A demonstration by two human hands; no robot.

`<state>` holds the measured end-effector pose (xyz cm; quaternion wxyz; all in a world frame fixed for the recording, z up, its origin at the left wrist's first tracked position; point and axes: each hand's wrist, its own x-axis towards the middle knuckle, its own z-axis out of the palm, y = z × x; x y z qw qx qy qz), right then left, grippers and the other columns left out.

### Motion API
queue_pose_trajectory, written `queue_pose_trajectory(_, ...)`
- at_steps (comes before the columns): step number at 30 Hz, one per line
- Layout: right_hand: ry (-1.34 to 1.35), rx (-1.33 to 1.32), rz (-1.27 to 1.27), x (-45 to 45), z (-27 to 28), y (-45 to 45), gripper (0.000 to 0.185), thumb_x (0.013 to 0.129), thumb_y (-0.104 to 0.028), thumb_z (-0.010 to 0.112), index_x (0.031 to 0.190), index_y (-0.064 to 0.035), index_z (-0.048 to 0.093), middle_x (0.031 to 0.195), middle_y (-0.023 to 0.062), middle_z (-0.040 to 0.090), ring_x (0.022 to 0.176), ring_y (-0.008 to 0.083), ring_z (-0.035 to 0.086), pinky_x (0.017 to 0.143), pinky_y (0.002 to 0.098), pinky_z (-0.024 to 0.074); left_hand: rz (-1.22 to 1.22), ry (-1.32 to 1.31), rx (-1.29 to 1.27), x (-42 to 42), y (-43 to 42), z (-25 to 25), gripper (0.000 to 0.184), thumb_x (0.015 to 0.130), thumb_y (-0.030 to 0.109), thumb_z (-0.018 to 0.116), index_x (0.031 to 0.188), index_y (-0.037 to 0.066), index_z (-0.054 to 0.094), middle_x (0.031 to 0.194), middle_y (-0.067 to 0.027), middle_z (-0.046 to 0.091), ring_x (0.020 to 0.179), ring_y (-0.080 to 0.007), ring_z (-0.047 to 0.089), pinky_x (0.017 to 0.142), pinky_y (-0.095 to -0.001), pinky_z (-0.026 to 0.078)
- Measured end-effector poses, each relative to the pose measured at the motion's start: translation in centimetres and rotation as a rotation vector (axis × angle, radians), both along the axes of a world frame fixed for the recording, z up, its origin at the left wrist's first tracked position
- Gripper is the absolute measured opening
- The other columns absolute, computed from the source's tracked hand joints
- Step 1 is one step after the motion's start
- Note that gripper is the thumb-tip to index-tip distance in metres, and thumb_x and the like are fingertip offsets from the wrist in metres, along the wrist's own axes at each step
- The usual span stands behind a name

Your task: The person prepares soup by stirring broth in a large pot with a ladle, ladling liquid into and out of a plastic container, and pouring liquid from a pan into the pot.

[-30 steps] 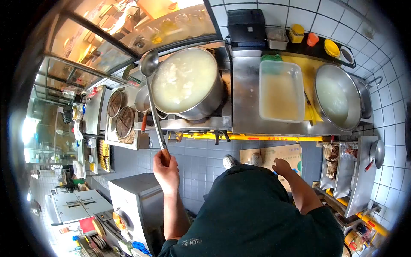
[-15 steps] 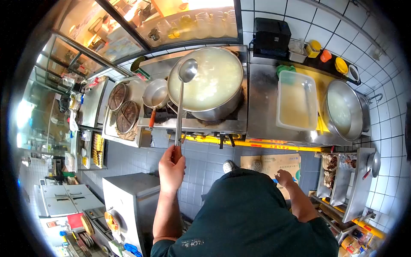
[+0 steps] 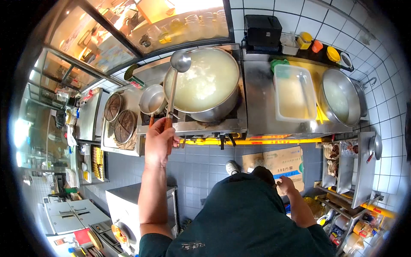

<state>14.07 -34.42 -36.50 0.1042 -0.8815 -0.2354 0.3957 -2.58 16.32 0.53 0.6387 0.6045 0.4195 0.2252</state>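
Observation:
My left hand (image 3: 158, 143) is wrapped round the wooden handle of a long metal ladle (image 3: 174, 92). The ladle's bowl is held over the left rim of a large steel pot (image 3: 216, 110), which is full of pale, cloudy liquid with whitish foam. Just left of the pot stands a small saucepan (image 3: 152, 99) on the stove, its handle close to my left hand. My right hand (image 3: 285, 186) hangs low by my body with its fingers curled; whether they hold anything is too small to tell.
Right of the stove (image 3: 192, 127) are a plastic tub (image 3: 294, 94) and a steel basin (image 3: 341, 97) on the counter. Two round strainers (image 3: 125, 126) lie at the left. A white cabinet (image 3: 128, 201) stands behind my left arm. Cardboard (image 3: 274, 160) covers part of the floor.
My left hand has moved forward toward the stove. The ladle's bowl has passed over the pot and is back over its left rim. My right hand has dropped slightly lower.

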Motion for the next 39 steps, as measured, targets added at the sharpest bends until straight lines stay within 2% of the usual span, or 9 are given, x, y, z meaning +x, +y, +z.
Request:
queue_pose_trajectory(13,-0.041,0.007,-0.005,1.8,-2.8,-4.6,0.042,0.085,-0.032,0.064,0.115,-0.0031,0.064,0.102,0.0202,0.07,0.099,0.0373,0.066,0.087,0.0444,0.0529,-0.028,0.145,0.084,4.1,0.9,1.4,0.047,0.083,-0.001,0.06,0.129,-0.011,0.053,0.077,-0.0076,0.061,0.05,-0.0106,0.056,0.037,-0.0239,0.039)
queue_pose_trajectory(19,-0.109,0.059,0.014,6.9,-2.5,-7.4,0.039,0.085,-0.029,0.064,0.115,-0.0035,0.064,0.106,0.0186,0.069,0.101,0.0364,0.065,0.088,0.0439,0.0527,0.029,0.073,0.017,7.0,-0.2,0.9,0.048,0.084,-0.002,0.059,0.131,-0.01,0.051,0.07,-0.005,0.058,0.048,-0.0102,0.054,0.036,-0.0228,0.038)
queue_pose_trajectory(22,0.027,-0.055,-0.008,10.2,-2.3,-8.8,0.045,0.088,-0.031,0.062,0.122,-0.0011,0.062,0.124,0.0193,0.064,0.116,0.0369,0.059,0.101,0.0437,0.0472,0.021,0.127,0.001,6.7,-1.6,1.5,0.05,0.084,-0.001,0.06,0.133,-0.008,0.051,0.07,-0.0041,0.057,0.048,-0.0096,0.054,0.035,-0.0226,0.036)
queue_pose_trajectory(25,0.019,-0.051,-0.025,12.1,-2.0,-9.7,0.044,0.087,-0.031,0.063,0.119,-0.0003,0.062,0.121,0.0196,0.065,0.113,0.0375,0.061,0.098,0.0446,0.0489,0.047,0.257,0.116,5.1,-3.6,2.1,0.052,0.083,0.002,0.061,0.132,-0.007,0.051,0.069,-0.0076,0.059,0.048,-0.0148,0.055,0.04,-0.0284,0.043)
queue_pose_trajectory(28,-0.104,0.03,0.003,13.2,-3.6,-10.9,0.034,0.085,-0.027,0.064,0.109,-0.0034,0.064,0.096,0.0216,0.07,0.095,0.0396,0.066,0.083,0.046,0.0539,-0.028,0.609,0.639,3.6,-5.7,1.4,0.052,0.082,0.004,0.061,0.133,-0.007,0.051,0.074,-0.0153,0.061,0.058,-0.028,0.063,0.056,-0.0385,0.052)
queue_pose_trajectory(29,-0.095,0.026,0.002,13.7,-3.5,-11.0,0.034,0.085,-0.027,0.064,0.109,-0.0034,0.064,0.097,0.0214,0.07,0.095,0.0395,0.066,0.083,0.046,0.0539,-0.057,0.689,0.995,3.2,-5.8,0.2,0.048,0.082,0.004,0.058,0.129,-0.008,0.053,0.088,-0.0243,0.064,0.08,-0.039,0.066,0.076,-0.0441,0.053)
queue_pose_trajectory(32,-0.1,0.036,0.023,14.6,-2.8,-10.5,0.035,0.084,-0.027,0.065,0.11,-0.0032,0.064,0.097,0.0206,0.07,0.095,0.0389,0.067,0.083,0.0457,0.0539,0.001,0.771,1.085,5.1,-7.2,0.7,0.043,0.082,0.002,0.058,0.124,-0.008,0.058,0.103,-0.0284,0.064,0.094,-0.0409,0.065,0.081,-0.0455,0.052)
queue_pose_trajectory(33,-0.108,0.042,0.033,14.8,-2.5,-10.2,0.036,0.084,-0.027,0.065,0.11,-0.003,0.064,0.097,0.0203,0.07,0.095,0.0388,0.067,0.083,0.0456,0.0539,0.004,0.712,1.167,5.6,-6.9,0.5,0.042,0.082,0.001,0.057,0.123,-0.009,0.058,0.097,-0.0264,0.065,0.085,-0.038,0.066,0.078,-0.0431,0.053)
queue_pose_trajectory(39,-0.051,0.039,0.011,16.0,-2.8,-8.9,0.04,0.084,-0.028,0.067,0.114,-0.002,0.063,0.098,0.02,0.07,0.097,0.0375,0.067,0.084,0.0433,0.054,0.042,0.383,0.431,9.3,-4.6,1.6,0.054,0.081,0.001,0.058,0.134,-0.008,0.05,0.073,-0.0094,0.058,0.059,-0.016,0.059,0.05,-0.0291,0.046)
